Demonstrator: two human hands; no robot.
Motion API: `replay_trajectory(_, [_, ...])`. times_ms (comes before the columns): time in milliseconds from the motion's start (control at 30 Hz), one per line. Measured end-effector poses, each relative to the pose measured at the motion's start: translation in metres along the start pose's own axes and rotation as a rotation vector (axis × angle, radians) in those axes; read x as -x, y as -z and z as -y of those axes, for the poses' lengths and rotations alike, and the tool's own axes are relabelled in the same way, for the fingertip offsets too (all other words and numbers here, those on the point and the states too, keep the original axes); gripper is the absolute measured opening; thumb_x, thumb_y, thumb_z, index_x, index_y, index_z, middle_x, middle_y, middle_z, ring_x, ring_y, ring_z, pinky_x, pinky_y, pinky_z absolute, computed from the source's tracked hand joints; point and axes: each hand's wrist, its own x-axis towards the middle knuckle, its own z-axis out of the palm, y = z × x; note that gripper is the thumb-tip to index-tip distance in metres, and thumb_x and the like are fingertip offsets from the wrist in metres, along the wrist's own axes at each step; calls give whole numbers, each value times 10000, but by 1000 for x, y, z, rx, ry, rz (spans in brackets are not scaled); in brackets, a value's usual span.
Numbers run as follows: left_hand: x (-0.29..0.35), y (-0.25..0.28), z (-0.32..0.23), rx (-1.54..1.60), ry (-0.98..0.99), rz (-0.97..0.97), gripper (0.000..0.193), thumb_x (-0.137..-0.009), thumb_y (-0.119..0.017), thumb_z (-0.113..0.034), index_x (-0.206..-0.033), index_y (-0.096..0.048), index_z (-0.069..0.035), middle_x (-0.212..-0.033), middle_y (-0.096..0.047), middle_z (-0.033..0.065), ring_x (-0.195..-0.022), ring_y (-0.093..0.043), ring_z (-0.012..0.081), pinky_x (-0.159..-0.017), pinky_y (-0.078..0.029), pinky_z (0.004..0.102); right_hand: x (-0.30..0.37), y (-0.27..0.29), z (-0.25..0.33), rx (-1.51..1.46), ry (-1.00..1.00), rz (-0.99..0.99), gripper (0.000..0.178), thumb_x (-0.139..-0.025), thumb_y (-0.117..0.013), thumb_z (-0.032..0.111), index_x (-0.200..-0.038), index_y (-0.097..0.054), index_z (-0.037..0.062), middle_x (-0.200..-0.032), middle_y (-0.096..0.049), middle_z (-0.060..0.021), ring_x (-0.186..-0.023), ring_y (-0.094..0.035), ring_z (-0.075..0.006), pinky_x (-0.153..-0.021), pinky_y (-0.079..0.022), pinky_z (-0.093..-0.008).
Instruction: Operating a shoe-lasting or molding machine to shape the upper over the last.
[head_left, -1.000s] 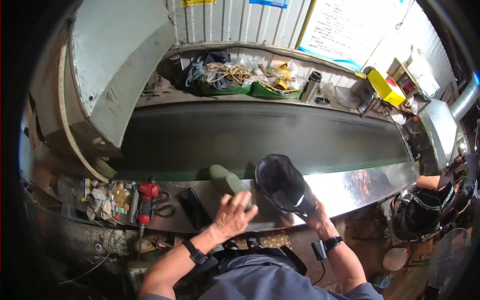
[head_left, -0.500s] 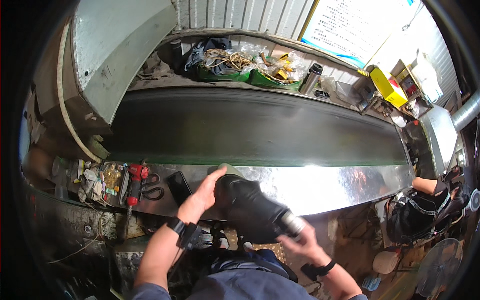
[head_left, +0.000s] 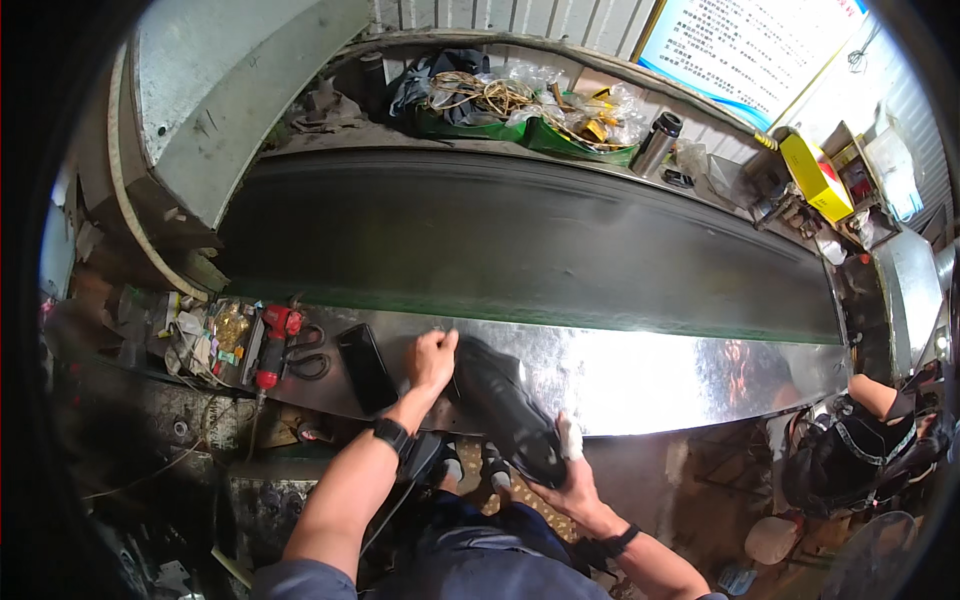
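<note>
A black shoe point(head_left: 505, 405) is tilted over the near edge of the metal ledge, one end up toward the belt and the other down toward me. My right hand point(head_left: 572, 490) grips its lower end, the thumb up along the side with something white on it, like a wrap. Close to the shoe's upper end, my left hand point(head_left: 432, 362) is closed with its fingers curled together. Whether anything is pinched in those fingers is hidden. A black phone point(head_left: 367, 370) lies on the ledge just left of my left hand.
Beyond the ledge point(head_left: 640, 375) runs a dark conveyor belt point(head_left: 540, 245). A red power tool point(head_left: 274, 345) and a cluttered tray point(head_left: 215, 340) lie left. Green bins point(head_left: 580, 145), a steel thermos point(head_left: 656, 145) and a yellow box point(head_left: 815, 175) line the back. Another person point(head_left: 850, 440) is at the right.
The shoe has turned in my hands and shows another side. My left hand has come off its upper end and closed its fingers. My right hand has shifted slightly down and left.
</note>
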Motion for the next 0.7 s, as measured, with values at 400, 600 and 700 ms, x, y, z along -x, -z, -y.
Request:
replay_trajectory(400, [50, -23, -37, -66, 228, 73, 935, -668, -813, -593, -1283, -541, 56, -1290, -598, 284, -1228, -576, 403, -1041, -458, 458, 27, 24, -81, 81, 121, 234, 1030, -742, -806, 120, -1555, -192, -33, -1598, -226, -259, -1515, -183, -377, -1250, -78, -457])
replay_trajectory(600, [41, -22, -6, 334, 250, -108, 468, -705, -841, -376, -944, -706, 3, -891, -727, 153, -834, -701, 282, -787, -553, 390, 9, 18, -68, -458, -186, 235, 1020, -721, -849, 89, -1541, -255, -40, -1556, -371, -197, -1452, -350, -288, -1199, -235, -358])
replay_trajectory(700, [56, 8, -8, 397, 291, -149, 449, -704, -843, -356, -937, -707, 3, -887, -728, 125, -810, -688, 242, -768, -546, 370, 2, 33, -45, -162, 16, 328, 1075, -736, -848, 55, -1568, -175, -32, -1567, -330, -209, -1452, -339, -241, -1170, -280, -334])
